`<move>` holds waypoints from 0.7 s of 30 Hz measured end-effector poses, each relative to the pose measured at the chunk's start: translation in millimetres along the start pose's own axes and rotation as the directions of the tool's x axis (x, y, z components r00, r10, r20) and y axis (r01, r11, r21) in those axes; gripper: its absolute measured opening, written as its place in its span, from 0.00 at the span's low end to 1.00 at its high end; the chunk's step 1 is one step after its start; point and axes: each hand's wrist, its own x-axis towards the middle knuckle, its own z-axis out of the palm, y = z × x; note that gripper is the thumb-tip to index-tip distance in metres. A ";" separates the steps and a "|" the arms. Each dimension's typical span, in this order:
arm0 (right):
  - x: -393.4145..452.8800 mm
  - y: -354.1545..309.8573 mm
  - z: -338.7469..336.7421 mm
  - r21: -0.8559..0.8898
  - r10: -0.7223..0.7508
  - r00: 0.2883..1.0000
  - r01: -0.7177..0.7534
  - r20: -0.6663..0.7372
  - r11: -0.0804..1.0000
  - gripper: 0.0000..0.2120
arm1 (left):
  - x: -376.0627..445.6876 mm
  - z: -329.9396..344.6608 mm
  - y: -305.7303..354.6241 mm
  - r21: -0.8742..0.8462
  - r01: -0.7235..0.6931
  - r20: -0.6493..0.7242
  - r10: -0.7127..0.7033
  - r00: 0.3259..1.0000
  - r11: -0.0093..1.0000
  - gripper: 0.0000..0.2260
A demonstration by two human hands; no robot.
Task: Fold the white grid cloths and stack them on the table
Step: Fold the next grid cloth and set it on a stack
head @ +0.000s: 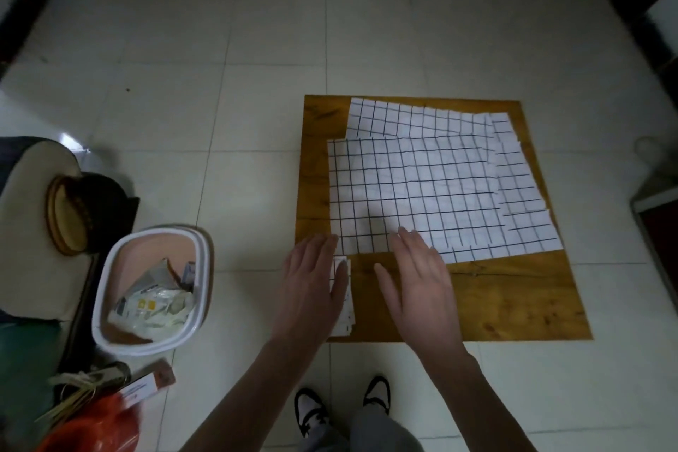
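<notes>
Pale floor tiles surround the desk; both hands, left and right, rest flat with straight fingers on grid cloths.

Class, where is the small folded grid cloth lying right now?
In the head view, the folded grid cloth lies at the wooden table's near-left edge, partly under the left hand, just below the spread cloths.

Both forearms are bare, with no sleeves showing. Below the hands, the person wears grey trousers and black-and-white sneakers over white socks.
</notes>
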 end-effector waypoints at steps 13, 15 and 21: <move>17.3 61.8 -117.5 -0.028 0.019 0.993 -0.022 -0.117 0.999 0.28 | 40.0 -22.6 112.5 0.081 -0.063 0.004 0.063 0.998 0.995 0.23; 24.9 83.6 -123.5 -0.027 0.034 0.996 -0.037 -0.087 0.999 0.29 | 47.4 -11.4 130.5 0.100 -0.066 -0.002 0.067 0.998 0.993 0.22; 54.4 153.6 -137.0 0.016 -0.024 1.000 0.023 0.020 1.000 0.31 | 71.7 29.4 186.0 0.147 0.046 0.010 -0.048 0.999 0.988 0.23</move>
